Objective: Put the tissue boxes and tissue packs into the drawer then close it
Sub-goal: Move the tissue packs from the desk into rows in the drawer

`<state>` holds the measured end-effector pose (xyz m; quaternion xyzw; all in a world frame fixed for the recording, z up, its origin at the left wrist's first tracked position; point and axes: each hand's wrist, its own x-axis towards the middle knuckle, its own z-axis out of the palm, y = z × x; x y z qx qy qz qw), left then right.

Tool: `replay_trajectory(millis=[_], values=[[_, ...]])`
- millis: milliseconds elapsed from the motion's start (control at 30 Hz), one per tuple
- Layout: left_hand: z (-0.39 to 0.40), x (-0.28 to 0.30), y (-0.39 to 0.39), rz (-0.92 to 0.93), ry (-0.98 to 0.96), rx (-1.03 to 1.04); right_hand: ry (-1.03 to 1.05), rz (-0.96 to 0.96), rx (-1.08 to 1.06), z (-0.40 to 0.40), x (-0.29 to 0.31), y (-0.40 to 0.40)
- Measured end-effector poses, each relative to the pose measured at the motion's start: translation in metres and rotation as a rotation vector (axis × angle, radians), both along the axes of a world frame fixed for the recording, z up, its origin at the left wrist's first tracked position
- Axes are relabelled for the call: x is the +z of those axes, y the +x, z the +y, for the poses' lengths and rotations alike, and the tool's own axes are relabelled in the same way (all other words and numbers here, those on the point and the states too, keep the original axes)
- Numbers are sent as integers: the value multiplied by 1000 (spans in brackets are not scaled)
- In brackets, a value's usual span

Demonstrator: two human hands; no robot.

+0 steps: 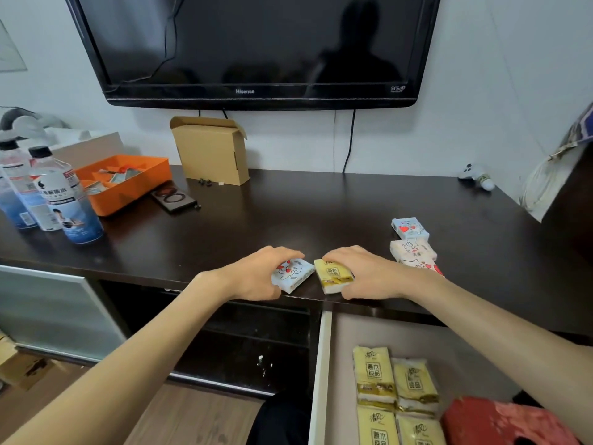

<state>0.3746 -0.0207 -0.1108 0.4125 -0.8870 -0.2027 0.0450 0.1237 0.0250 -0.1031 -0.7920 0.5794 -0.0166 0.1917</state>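
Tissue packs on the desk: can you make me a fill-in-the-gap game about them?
1. The left hand grips a white pack with red ____ on it.
2. The right hand grips a ____ pack.
3. The drawer below is ____.
4. The yellow packs in the drawer number ____.

Missing words: hearts; yellow; open; four

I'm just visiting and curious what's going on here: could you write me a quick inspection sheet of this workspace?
Surface: dark wooden cabinet top.
Job's things: blue-white tissue pack and yellow tissue pack at the front edge; two more packs to the right; yellow packs in the open drawer.
Clutter: water bottles, orange tray, cardboard box, game controller.
Grips: left hand holds the blue-white pack; right hand holds the yellow one.
Cables: black cables below the television.
Surroundings: white wall, wood floor.
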Motion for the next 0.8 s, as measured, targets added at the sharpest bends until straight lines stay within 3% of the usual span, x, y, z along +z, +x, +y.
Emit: replay_trajectory(millis=[367, 600, 800], values=[[3, -10, -21, -153, -157, 71, -166, -166, -54, 40, 2, -24], [41, -17, -41, 32, -167, 46, -169, -275, -95, 108, -14, -52], [122, -21, -51, 92, -92, -67, -128, -144, -111, 161, -28, -77]])
